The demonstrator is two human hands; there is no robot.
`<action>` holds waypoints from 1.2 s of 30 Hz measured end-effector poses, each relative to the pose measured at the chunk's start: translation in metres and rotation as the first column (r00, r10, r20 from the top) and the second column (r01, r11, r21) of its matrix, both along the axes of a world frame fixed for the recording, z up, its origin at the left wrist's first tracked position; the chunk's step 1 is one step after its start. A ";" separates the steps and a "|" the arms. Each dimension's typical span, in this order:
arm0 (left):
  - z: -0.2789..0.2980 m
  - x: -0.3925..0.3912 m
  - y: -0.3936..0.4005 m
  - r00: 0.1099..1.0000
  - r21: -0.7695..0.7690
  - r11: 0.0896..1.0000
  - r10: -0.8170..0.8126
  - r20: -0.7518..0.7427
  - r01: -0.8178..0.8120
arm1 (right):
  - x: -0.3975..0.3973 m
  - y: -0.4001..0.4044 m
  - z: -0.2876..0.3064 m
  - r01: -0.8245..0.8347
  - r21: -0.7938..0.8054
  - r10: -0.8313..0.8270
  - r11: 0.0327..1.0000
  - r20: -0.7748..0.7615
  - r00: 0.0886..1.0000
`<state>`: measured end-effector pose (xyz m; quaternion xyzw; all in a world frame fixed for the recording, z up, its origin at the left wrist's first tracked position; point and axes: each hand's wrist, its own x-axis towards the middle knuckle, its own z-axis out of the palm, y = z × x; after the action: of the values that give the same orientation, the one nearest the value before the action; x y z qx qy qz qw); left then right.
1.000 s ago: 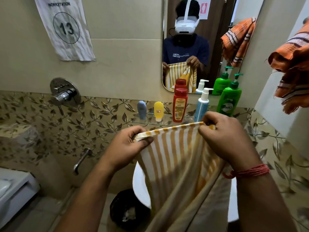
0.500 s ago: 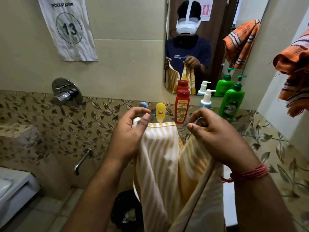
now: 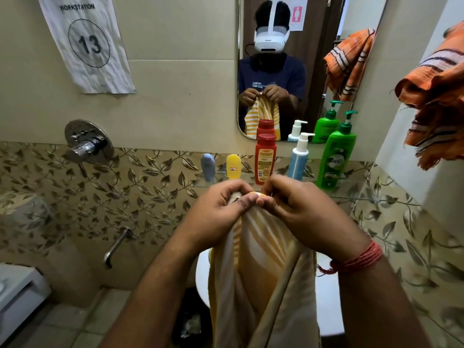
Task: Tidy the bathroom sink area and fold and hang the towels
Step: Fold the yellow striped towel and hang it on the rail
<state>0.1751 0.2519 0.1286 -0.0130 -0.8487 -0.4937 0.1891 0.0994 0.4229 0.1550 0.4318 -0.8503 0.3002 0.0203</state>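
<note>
A yellow-and-white striped towel (image 3: 261, 267) hangs folded lengthwise in front of me, over the white sink (image 3: 329, 302). My left hand (image 3: 216, 214) and my right hand (image 3: 298, 209) meet at its top, each pinching an upper corner, with the two corners pressed together. An orange striped towel (image 3: 437, 96) hangs bunched on the right wall. On the glass shelf (image 3: 351, 190) behind my hands stand a red bottle (image 3: 265, 159), a blue-white pump bottle (image 3: 299, 156), a green pump bottle (image 3: 336, 156), a yellow tube (image 3: 233, 167) and a grey-blue tube (image 3: 208, 167).
A mirror (image 3: 296, 66) above the shelf reflects me. A chrome shower valve (image 3: 86, 141) and spout (image 3: 116, 247) are on the left wall. A black bin (image 3: 188, 320) stands on the floor under the sink. A white toilet edge (image 3: 17, 292) is at far left.
My hands have come together, bringing the towel's two upper corners from spread apart to touching, so the towel now hangs folded in half. The view has moved slightly closer.
</note>
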 end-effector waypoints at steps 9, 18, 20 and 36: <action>-0.013 0.002 -0.031 0.896 0.320 0.864 0.435 -0.089 -0.388 | -0.023 0.030 -0.011 0.150 0.126 -0.156 0.981 0.041 0.987; -0.008 0.007 -0.031 0.946 0.199 0.924 0.320 0.057 -0.325 | -0.009 0.018 0.009 0.130 -0.271 -0.101 0.954 0.116 0.988; -0.006 0.009 -0.028 0.970 0.190 0.952 0.233 0.067 -0.241 | -0.008 0.014 0.008 0.131 -0.263 -0.099 0.956 0.133 0.986; -0.001 0.005 -0.003 0.965 0.244 0.936 -0.261 0.000 0.253 | 0.006 0.022 0.017 -0.057 -0.097 0.066 0.994 0.094 0.993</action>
<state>0.1804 0.2485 0.1272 -0.0927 -0.7762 -0.6140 0.1093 0.1050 0.4444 0.1717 0.4413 -0.8214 0.3612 -0.0102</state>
